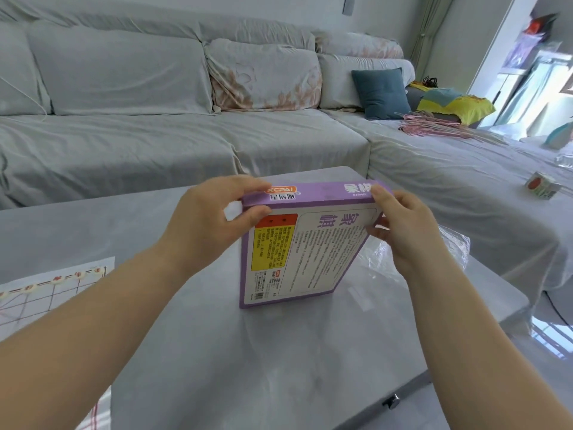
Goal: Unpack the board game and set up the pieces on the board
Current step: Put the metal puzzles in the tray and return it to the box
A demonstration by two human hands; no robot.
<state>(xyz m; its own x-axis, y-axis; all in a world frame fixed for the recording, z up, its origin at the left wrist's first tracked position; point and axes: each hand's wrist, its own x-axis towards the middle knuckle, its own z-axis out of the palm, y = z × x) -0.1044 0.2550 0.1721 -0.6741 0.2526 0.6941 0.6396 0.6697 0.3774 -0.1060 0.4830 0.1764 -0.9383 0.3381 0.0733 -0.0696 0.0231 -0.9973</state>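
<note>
The purple box (297, 243) stands on its edge in the middle of the table (217, 352). The left hand (204, 218) pinches its top left corner. The right hand (406, 231) pinches the top right one (thumbs on the near side). The board (46, 302) lies at the left with a row of pieces (55, 279).

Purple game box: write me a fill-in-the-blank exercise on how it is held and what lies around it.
1. The left hand and the right hand each grip a top ____ of the purple game box.
2. The box's printed back shows a panel, red on top and ____ below.
3. The paper board with round pieces lies on the table to the person's ____.
4. Some crumpled clear plastic lies beside the ____ hand.

Missing words: corner; yellow; left; right
</note>
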